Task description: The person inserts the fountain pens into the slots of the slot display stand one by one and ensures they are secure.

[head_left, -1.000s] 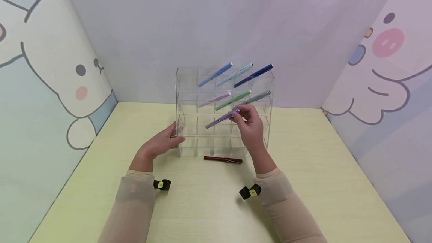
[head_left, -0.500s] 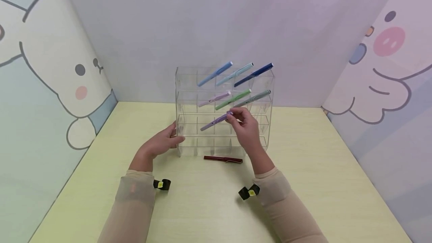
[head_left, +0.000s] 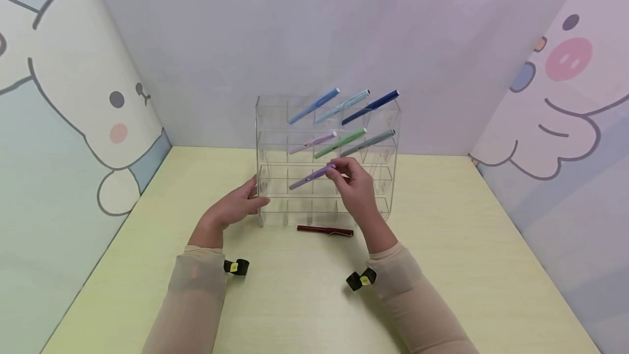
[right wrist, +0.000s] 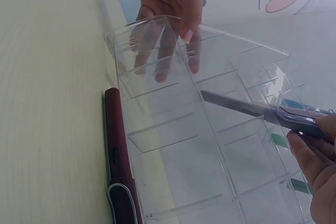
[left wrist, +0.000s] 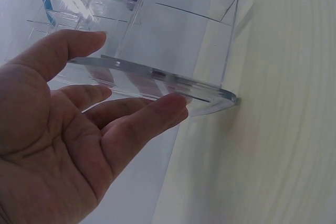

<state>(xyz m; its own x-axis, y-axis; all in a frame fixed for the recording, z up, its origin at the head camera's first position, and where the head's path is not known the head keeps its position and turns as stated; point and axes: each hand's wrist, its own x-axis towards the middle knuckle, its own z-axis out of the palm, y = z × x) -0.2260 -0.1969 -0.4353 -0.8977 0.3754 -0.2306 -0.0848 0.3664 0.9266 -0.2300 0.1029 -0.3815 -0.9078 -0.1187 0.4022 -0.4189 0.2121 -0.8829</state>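
Observation:
A clear acrylic pen rack (head_left: 272, 205) with tiers of compartments stands on the table. My left hand (head_left: 235, 207) holds its left side panel, thumb over the front edge and fingers along the outer face, as the left wrist view shows (left wrist: 68, 124). Between thumb and fingertips, my right hand (head_left: 357, 187) pinches a purple pen (head_left: 310, 177) by its capped end. The pen slants down to the left, its lower end at the third tier, second column from the left. A dark red pen (head_left: 324, 231) lies on the table before the rack.
Blue (head_left: 314, 105), pale aqua (head_left: 343, 106) and navy (head_left: 371, 107) pens lean in the top tier. Below them lean lilac (head_left: 313, 142), green (head_left: 340, 143) and grey-green (head_left: 368, 142) pens. A wall (head_left: 314, 31) rises behind the rack.
My right hand has moved left and slightly down with the purple pen, bringing the pen's lower end over the second column. The left hand keeps its hold on the rack.

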